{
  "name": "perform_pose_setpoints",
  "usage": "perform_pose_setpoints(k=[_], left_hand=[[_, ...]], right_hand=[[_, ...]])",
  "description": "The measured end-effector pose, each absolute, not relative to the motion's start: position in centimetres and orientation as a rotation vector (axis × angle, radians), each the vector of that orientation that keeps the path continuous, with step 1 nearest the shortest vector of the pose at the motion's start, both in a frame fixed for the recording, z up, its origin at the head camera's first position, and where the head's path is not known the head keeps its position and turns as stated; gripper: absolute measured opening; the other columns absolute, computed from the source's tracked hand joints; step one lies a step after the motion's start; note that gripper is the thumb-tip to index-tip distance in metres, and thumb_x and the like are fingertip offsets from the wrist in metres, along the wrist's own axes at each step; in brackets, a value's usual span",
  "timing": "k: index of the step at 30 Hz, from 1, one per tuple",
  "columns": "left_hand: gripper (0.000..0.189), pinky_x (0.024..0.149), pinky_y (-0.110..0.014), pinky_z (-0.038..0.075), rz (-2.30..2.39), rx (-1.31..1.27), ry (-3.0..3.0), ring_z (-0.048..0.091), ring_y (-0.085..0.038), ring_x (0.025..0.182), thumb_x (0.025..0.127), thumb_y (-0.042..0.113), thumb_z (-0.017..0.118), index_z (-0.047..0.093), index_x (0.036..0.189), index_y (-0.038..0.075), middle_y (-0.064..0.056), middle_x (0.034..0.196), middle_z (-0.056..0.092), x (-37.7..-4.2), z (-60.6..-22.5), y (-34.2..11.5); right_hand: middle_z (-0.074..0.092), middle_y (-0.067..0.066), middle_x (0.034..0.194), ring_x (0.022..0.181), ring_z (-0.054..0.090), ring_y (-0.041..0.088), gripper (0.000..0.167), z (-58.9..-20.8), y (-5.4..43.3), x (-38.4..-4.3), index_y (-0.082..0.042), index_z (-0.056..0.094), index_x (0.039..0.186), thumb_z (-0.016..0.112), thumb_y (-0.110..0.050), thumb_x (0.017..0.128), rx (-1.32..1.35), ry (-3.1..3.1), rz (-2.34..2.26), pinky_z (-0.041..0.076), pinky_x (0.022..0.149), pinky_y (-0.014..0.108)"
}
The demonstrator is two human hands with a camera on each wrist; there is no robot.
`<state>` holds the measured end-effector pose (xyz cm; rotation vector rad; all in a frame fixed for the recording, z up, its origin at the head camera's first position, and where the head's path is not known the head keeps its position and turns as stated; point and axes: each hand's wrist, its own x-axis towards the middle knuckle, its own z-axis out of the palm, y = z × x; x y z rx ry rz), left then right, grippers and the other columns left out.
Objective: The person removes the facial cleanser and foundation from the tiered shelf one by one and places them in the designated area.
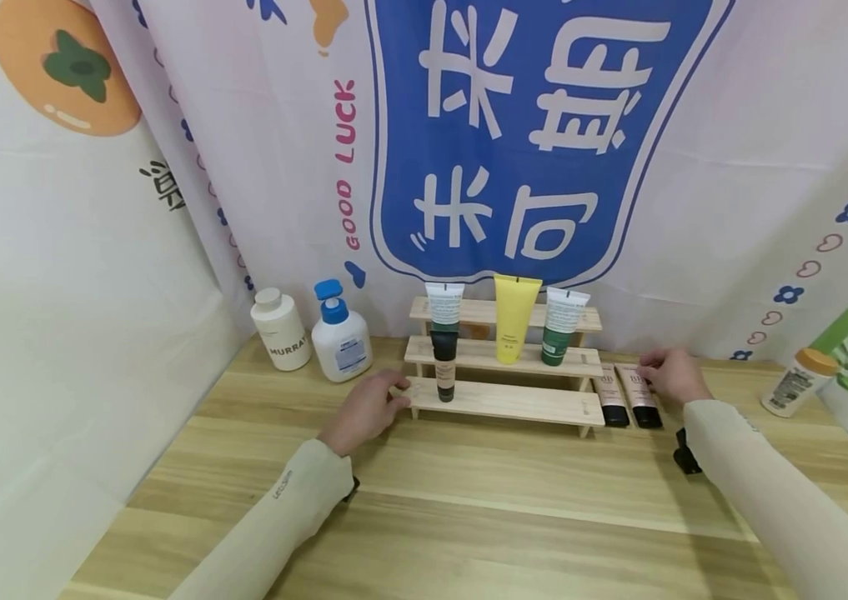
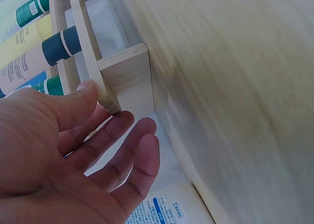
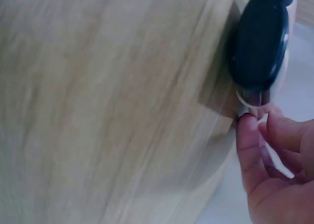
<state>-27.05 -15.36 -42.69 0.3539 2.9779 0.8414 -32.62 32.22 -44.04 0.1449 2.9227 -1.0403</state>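
Observation:
A three-tier wooden display stand [image 1: 514, 405] stands against the backdrop. My left hand [image 1: 373, 407] holds the left end of its lowest shelf, thumb on one face and fingers around the edge in the left wrist view. On that shelf a beige tube with a black cap [image 1: 444, 375] stands upright. A yellow tube [image 1: 516, 321] and two white-and-green tubes, one a green-capped tube [image 1: 564, 325], stand higher up. Right of the stand lie two BB cream tubes side by side. My right hand [image 1: 674, 375] pinches the outer BB cream tube [image 1: 641, 392] along its side, away from its black cap.
A white MURRAY bottle [image 1: 281, 330] and a white pump bottle with a blue top [image 1: 342, 337] stand left of the stand. At the far right is a white bottle with an orange cap [image 1: 799, 383]. A printed cloth [image 1: 281, 167] hangs behind the wood-grain table [image 1: 469, 500].

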Motion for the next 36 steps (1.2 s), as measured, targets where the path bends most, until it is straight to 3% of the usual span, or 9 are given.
perform_pose_setpoints(k=[8, 17, 21, 25, 31, 36], left_hand=[[0.025, 0.091, -0.04, 0.046, 0.848, 0.36, 2.979, 0.056, -0.022, 0.106, 0.091, 0.015, 0.066, 0.063, 0.114, 0.009, -0.006, 0.117, 0.06, -27.0, -42.7, -15.3], [0.025, 0.08, -0.036, 0.05, 0.839, 0.383, 2.989, 0.056, -0.018, 0.088, 0.091, 0.015, 0.065, 0.063, 0.115, 0.009, -0.005, 0.114, 0.06, -27.0, -42.8, -15.3], [0.024, 0.085, -0.038, 0.049, 0.848, 0.377, 2.994, 0.057, -0.02, 0.095, 0.091, 0.015, 0.066, 0.063, 0.114, 0.009, -0.006, 0.114, 0.06, -27.0, -42.9, -15.3], [0.024, 0.091, -0.04, 0.046, 0.853, 0.369, 2.995, 0.056, -0.022, 0.104, 0.091, 0.015, 0.066, 0.064, 0.114, 0.009, -0.006, 0.115, 0.06, -26.8, -42.9, -15.5], [0.023, 0.09, -0.04, 0.046, 0.846, 0.362, 3.0, 0.056, -0.022, 0.103, 0.09, 0.014, 0.066, 0.064, 0.113, 0.009, -0.006, 0.115, 0.06, -26.7, -42.9, -15.6], [0.023, 0.091, -0.04, 0.046, 0.829, 0.389, 3.015, 0.056, -0.022, 0.105, 0.09, 0.014, 0.066, 0.064, 0.112, 0.008, -0.006, 0.115, 0.061, -26.8, -43.0, -15.5]], right_hand=[[0.06, 0.027, 0.099, 0.069, 0.062, 0.017, 0.03, -43.9, 32.3, -32.5, 0.015, 0.055, 0.114, 0.056, -0.008, 0.094, 0.185, 2.868, -1.085, 0.054, 0.061, 0.029], [0.058, 0.028, 0.102, 0.084, 0.059, 0.035, 0.031, -40.6, 31.6, -30.3, 0.011, 0.054, 0.115, 0.05, -0.015, 0.099, -0.06, 3.059, -1.113, 0.052, 0.064, 0.038], [0.06, 0.021, 0.098, 0.082, 0.057, 0.031, 0.033, -38.5, 30.8, -29.6, 0.006, 0.059, 0.11, 0.052, -0.024, 0.098, -0.103, 3.195, -1.113, 0.049, 0.066, 0.039], [0.062, 0.014, 0.094, 0.079, 0.055, 0.025, 0.031, -36.7, 29.3, -28.9, -0.001, 0.063, 0.106, 0.055, -0.03, 0.097, -0.164, 3.317, -1.168, 0.046, 0.064, 0.033], [0.063, 0.01, 0.09, 0.076, 0.055, 0.019, 0.017, -34.7, 25.9, -27.4, -0.001, 0.066, 0.099, 0.063, -0.017, 0.093, -0.477, 3.459, -1.31, 0.042, 0.063, 0.016], [0.063, 0.005, 0.085, 0.073, 0.054, 0.013, 0.008, -34.0, 23.1, -26.4, -0.001, 0.066, 0.094, 0.067, -0.007, 0.088, -0.785, 3.459, -1.373, 0.044, 0.061, 0.014]])
